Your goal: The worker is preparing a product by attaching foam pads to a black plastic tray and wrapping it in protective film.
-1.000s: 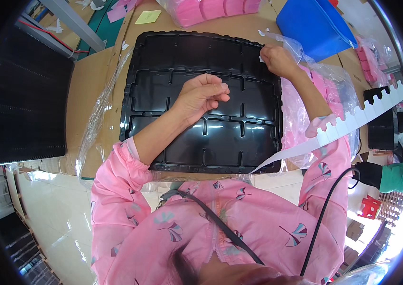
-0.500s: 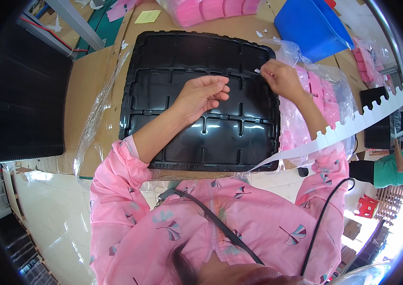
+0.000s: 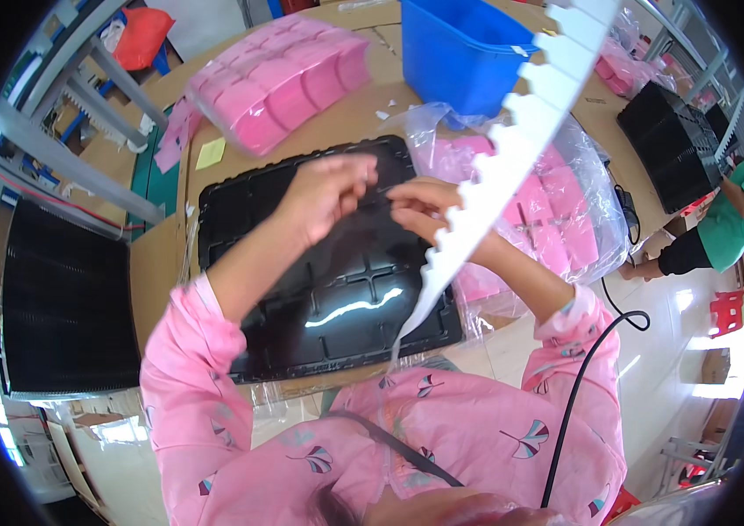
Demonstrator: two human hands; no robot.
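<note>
Both hands are raised together over one black moulded plastic tray [image 3: 337, 298] that lies flat on the brown cardboard-covered table [image 3: 363, 114]. The left hand [image 3: 324, 193] and the right hand [image 3: 420, 206] meet fingertip to fingertip, each pinching closed on something small and dark held between them; it is too small to tell what it is. One long white strip with a toothed edge [image 3: 512, 140] runs slantwise from the upper right down to the tray's near edge, crossing in front of the right wrist. Just right of the tray lies one clear plastic bag of pink pieces [image 3: 556, 219]; a second wrapped stack of pink pieces [image 3: 276, 79] sits beyond the tray, beside one blue plastic bin [image 3: 468, 53]. One small yellow note [image 3: 210, 153] lies near the tray's far left corner. Two further stacks of black trays show: one at far left [image 3: 61, 298], one at upper right [image 3: 679, 145], where another person in a green top [image 3: 736, 210] stands.
</note>
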